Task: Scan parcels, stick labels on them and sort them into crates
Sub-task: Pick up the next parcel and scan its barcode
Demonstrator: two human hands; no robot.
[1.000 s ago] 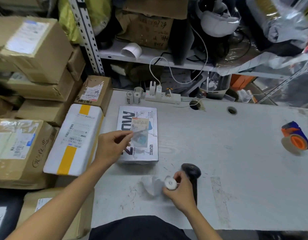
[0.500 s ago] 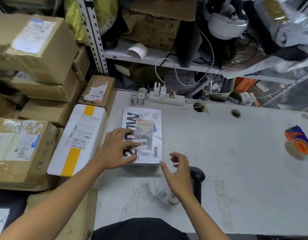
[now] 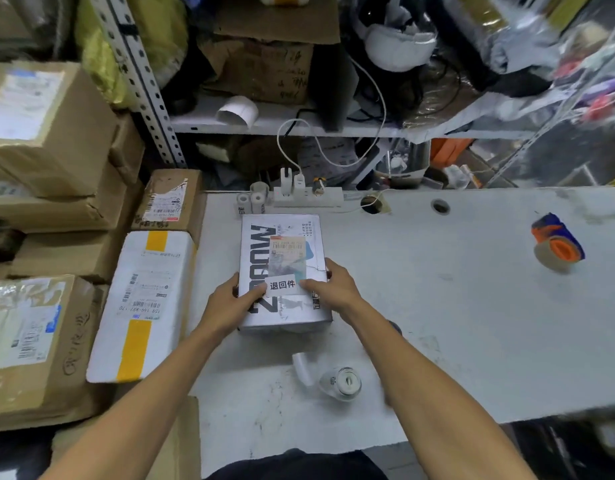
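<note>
Gripping the white printed parcel (image 3: 283, 268) by its two long edges, left hand (image 3: 229, 303) and right hand (image 3: 333, 289) have thumbs on top beside the small white label (image 3: 282, 285), fingers wrapped round the sides. It sits flat on the scuffed grey surface (image 3: 437, 306); looks like a stiff, slim, glossy-wrapped box, probably light and a bit slippery, so I'd stick with the side edges.

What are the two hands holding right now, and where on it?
Both grip the white parcel: left hand on its left edge, right hand on its right edge, thumbs beside the small white label.
</note>
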